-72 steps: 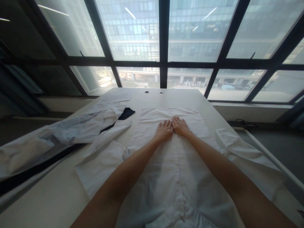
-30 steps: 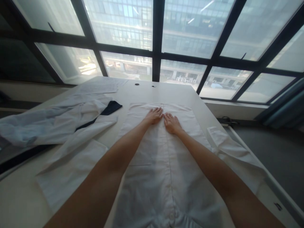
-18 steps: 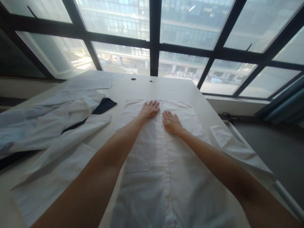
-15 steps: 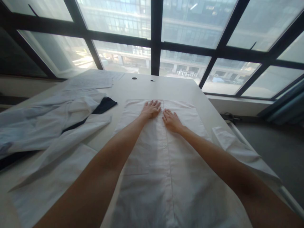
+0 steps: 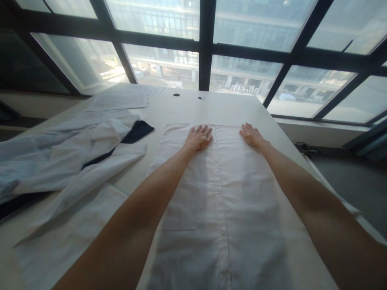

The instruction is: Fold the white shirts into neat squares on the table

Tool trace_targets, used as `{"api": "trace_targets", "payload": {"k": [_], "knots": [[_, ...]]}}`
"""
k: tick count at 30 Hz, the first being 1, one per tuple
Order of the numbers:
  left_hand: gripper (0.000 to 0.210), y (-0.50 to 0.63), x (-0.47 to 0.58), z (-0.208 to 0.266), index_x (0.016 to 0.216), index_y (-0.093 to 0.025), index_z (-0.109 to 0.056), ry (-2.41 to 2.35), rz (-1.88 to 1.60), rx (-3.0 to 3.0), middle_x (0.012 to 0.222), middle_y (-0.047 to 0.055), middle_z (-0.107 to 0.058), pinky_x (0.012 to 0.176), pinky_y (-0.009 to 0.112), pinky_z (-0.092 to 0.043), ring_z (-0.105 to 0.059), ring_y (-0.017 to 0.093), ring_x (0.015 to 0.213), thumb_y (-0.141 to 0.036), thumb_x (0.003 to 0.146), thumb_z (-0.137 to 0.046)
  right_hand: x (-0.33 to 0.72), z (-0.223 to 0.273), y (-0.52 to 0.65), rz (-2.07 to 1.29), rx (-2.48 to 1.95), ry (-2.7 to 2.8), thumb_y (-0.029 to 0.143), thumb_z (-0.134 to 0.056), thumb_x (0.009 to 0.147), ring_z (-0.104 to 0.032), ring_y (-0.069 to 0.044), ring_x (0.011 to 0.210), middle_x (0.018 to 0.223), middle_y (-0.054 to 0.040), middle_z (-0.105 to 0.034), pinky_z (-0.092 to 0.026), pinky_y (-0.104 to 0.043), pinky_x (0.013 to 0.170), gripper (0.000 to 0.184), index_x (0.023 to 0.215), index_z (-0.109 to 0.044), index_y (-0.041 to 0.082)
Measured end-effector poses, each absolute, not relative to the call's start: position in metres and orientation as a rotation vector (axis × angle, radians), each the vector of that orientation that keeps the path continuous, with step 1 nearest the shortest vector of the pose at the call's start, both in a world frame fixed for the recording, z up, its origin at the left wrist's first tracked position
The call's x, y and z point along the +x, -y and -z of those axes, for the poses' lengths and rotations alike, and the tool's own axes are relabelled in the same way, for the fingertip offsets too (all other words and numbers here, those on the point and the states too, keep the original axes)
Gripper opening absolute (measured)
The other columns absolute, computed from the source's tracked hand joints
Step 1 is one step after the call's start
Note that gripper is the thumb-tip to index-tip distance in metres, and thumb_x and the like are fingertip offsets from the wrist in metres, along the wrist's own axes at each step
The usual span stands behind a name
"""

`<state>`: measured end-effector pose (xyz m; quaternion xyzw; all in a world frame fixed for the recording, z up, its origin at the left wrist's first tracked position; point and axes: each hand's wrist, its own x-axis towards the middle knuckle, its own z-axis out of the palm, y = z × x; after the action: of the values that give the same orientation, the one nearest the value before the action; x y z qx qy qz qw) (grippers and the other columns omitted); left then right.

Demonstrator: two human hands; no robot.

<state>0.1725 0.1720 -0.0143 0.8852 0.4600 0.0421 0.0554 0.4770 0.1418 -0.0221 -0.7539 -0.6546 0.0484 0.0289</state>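
The white garment (image 5: 248, 193) lies flat at frame centre, shallow creases remaining below; left hand (image 5: 198, 137) spread beside the placket (image 5: 219, 193), right hand (image 5: 250, 135) spread at the garment's upper-right corner.

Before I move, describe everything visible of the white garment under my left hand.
The white garment looks like thin woven cloth, spread nearly flat and softly wrinkled on the white table. A placket runs lengthwise down its middle, with a straight seam-like line crosswise to the left. Its far edge is roughly straight; its near end leaves the picture. Your left hand rests just left of the placket; your right hand lies at the garment's far right corner.
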Motion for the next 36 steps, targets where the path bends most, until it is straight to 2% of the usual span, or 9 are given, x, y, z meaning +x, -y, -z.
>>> {"api": "trace_targets", "payload": {"k": [3, 6, 10, 13, 24, 28, 31, 34, 36], "knots": [[0.061, -0.171, 0.172, 0.014, 0.161, -0.027, -0.027, -1.408, -0.129, 2.682, 0.170, 0.003, -0.018, 0.123, 0.055, -0.014, -0.016, 0.028, 0.155, -0.048, 0.105, -0.022, 0.490, 0.021, -0.144, -0.120, -2.431, 1.934, 0.046, -0.020, 0.104, -0.008, -0.029, 0.156, 0.169, -0.0181, -0.008, -0.010, -0.060, 0.122, 0.068, 0.162, -0.019, 0.009], [0.060, -0.171, 0.171, 0.014, 0.161, -0.028, -0.028, -1.411, -0.136, 2.680, 0.169, 0.003, -0.019, 0.123, 0.055, -0.014, -0.016, 0.029, 0.156, -0.048, 0.105, -0.023, 0.460, 0.020, -0.142, 0.036, -2.419, 1.848, 0.040, -0.021, 0.104, -0.006, -0.031, 0.156, 0.169, -0.0215, -0.008, -0.009, -0.063, 0.121, 0.067, 0.161, -0.019, 0.005], [0.062, -0.170, 0.173, 0.014, 0.162, -0.024, -0.026, -1.387, -0.121, 2.698, 0.170, 0.005, -0.017, 0.123, 0.057, -0.014, -0.015, 0.030, 0.156, -0.048, 0.105, -0.021, 0.390, 0.023, -0.133, -0.049, -2.196, 2.001, 0.039, -0.019, 0.103, -0.011, -0.028, 0.156, 0.169, -0.0158, -0.012, -0.016, -0.061, 0.121, 0.064, 0.161, -0.024, 0.011], [0.063, -0.175, 0.171, 0.015, 0.162, -0.022, -0.025, -1.345, -0.096, 2.725, 0.170, 0.006, -0.016, 0.123, 0.056, -0.015, -0.015, 0.029, 0.156, -0.048, 0.105, -0.020, 0.362, 0.027, -0.127, -0.103, -2.104, 2.136, 0.041, -0.020, 0.104, -0.016, -0.028, 0.155, 0.169, -0.0125, -0.019, -0.017, -0.060, 0.122, 0.063, 0.160, -0.029, 0.015], [0.067, -0.228, 0.072, 0.013, 0.163, -0.021, -0.019, -1.687, -0.003, 2.575, 0.170, 0.006, -0.012, 0.124, 0.052, -0.013, -0.012, 0.027, 0.156, -0.051, 0.104, -0.016, 0.368, 0.024, -0.121, -0.154, -2.144, 2.085, 0.045, -0.024, 0.104, -0.016, -0.026, 0.155, 0.169, -0.0096, -0.018, -0.013, -0.056, 0.124, 0.063, 0.161, -0.028, 0.019], [0.068, -0.224, 0.074, 0.007, 0.164, -0.023, -0.017, -1.749, 0.037, 2.510, 0.171, 0.006, -0.008, 0.124, 0.057, -0.009, -0.007, 0.029, 0.157, -0.054, 0.103, -0.015, 0.366, 0.024, -0.120, -0.120, -2.128, 2.073, 0.044, -0.025, 0.104, -0.018, -0.026, 0.154, 0.168, -0.0106, -0.022, -0.015, -0.056, 0.123, 0.062, 0.159, -0.033, 0.017], [0.069, -0.206, 0.080, -0.001, 0.164, -0.023, -0.013, -1.766, 0.033, 2.457, 0.171, 0.006, -0.002, 0.122, 0.061, -0.010, -0.003, 0.031, 0.157, -0.056, 0.103, -0.013, 0.364, 0.022, -0.116, -0.059, -2.111, 2.044, 0.038, -0.028, 0.103, -0.025, -0.025, 0.152, 0.164, -0.0136, -0.032, -0.020, -0.052, 0.122, 0.058, 0.154, -0.040, 0.014], [0.070, -0.168, 0.083, -0.006, 0.165, -0.025, -0.006, -1.629, 0.015, 2.511, 0.171, 0.006, 0.001, 0.121, 0.065, -0.009, 0.001, 0.032, 0.157, -0.057, 0.103, -0.016, 0.356, 0.016, -0.105, 0.005, -2.078, 1.968, 0.030, -0.030, 0.101, -0.031, -0.024, 0.149, 0.160, -0.0161, -0.039, -0.025, -0.046, 0.121, 0.055, 0.151, -0.044, 0.010], [0.070, -0.130, 0.080, -0.007, 0.165, -0.027, -0.002, -1.515, 0.030, 2.585, 0.171, 0.005, -0.002, 0.121, 0.065, -0.009, 0.002, 0.032, 0.157, -0.056, 0.103, -0.020, 0.347, 0.011, -0.090, -0.008, -2.045, 1.955, 0.028, -0.034, 0.099, -0.030, -0.024, 0.150, 0.161, -0.0164, -0.038, -0.026, -0.043, 0.121, 0.056, 0.151, -0.044, 0.010]]}}
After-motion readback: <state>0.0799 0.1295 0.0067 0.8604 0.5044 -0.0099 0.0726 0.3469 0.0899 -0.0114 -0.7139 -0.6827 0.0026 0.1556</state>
